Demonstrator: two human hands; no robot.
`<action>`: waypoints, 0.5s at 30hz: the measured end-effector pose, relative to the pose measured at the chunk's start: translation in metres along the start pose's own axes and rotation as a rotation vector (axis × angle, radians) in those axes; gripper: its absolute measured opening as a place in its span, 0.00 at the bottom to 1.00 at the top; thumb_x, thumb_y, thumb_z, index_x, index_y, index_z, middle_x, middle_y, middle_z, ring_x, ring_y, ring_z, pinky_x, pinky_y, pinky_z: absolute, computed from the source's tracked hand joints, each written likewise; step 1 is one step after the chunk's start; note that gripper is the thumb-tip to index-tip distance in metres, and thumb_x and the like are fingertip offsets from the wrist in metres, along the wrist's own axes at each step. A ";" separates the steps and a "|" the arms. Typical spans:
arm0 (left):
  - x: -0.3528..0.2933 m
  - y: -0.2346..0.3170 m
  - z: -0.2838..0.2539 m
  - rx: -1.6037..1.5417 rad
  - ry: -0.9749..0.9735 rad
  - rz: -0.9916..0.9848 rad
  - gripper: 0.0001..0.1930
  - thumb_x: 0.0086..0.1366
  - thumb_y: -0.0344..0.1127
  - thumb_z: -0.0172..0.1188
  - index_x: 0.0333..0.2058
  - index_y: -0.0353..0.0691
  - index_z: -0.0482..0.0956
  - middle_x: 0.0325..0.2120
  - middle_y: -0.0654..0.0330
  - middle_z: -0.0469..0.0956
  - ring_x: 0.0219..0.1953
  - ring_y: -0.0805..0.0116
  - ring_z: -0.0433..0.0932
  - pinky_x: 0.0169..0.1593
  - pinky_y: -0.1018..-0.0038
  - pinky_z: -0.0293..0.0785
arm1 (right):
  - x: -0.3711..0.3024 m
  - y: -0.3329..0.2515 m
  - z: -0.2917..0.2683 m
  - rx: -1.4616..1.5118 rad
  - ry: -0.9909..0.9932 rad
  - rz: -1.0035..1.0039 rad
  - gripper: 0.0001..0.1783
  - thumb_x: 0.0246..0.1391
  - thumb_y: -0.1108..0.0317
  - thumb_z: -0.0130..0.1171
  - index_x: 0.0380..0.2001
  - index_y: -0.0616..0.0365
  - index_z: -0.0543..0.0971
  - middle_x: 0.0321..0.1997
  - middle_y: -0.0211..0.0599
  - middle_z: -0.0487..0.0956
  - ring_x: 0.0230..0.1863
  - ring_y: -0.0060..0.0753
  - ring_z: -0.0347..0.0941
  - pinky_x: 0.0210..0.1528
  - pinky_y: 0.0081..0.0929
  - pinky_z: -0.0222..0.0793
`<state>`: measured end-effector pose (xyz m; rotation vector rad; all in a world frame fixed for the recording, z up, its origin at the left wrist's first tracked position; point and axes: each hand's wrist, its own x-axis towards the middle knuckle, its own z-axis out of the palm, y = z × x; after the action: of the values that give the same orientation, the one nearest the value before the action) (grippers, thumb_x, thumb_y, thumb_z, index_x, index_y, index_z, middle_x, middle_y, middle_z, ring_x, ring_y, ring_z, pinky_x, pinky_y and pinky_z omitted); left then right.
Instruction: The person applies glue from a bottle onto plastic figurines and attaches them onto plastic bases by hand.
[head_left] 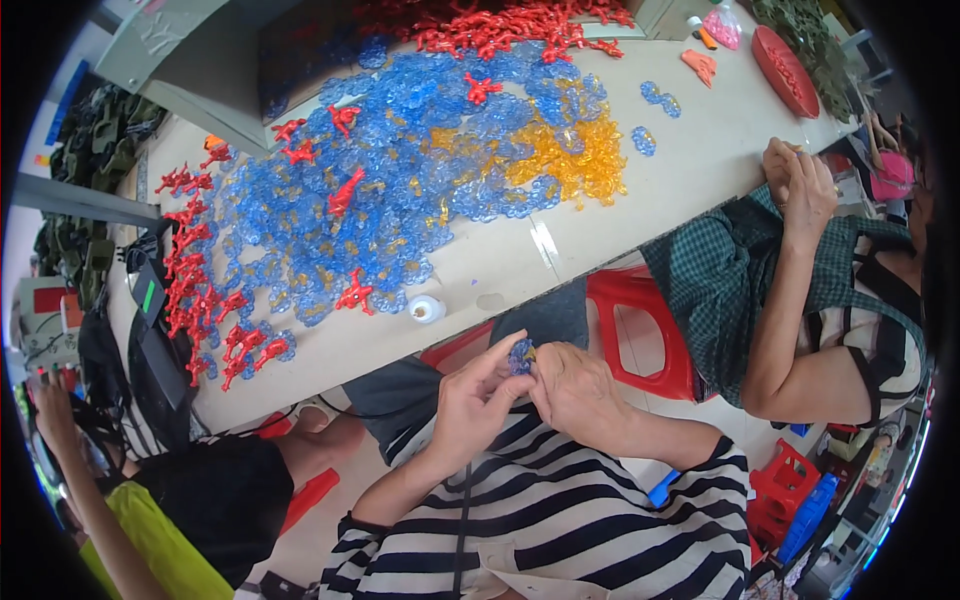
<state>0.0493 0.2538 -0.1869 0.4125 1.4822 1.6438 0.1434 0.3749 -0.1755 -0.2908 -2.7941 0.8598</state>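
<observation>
Close in front of my striped shirt, my left hand [472, 398] pinches a translucent blue plastic piece [521, 357] between thumb and fingers. My right hand [578, 395] meets it from the other side, its fingers closed against the piece. A little yellow shows where the right fingertips touch it; what they grip there is mostly hidden. Beyond my hands, a wide heap of similar blue pieces [380, 200] covers the table, with translucent yellow pieces [570, 155] at its right end. Several red plastic figures [353, 292] lie on and beside the heap.
A small white bottle [426, 309] stands near the table's front edge. Red figures also pile up at the back [490, 30] and left [185, 270]. To the right, a co-worker's hands [800, 185] work near a red tray [785, 70]. A red stool [640, 330] is beside me.
</observation>
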 end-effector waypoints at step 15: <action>-0.006 0.001 -0.012 0.101 -0.153 -0.108 0.13 0.68 0.33 0.46 0.47 0.33 0.71 0.25 0.63 0.74 0.26 0.79 0.72 0.31 0.80 0.71 | 0.004 0.013 -0.014 0.310 0.005 -0.115 0.20 0.39 0.75 0.65 0.40 0.66 0.76 0.36 0.44 0.75 0.34 0.41 0.75 0.35 0.30 0.73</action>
<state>0.0437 0.2418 -0.1872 0.4945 1.4505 1.4249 0.1447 0.3938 -0.1706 -0.0809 -2.5897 1.2373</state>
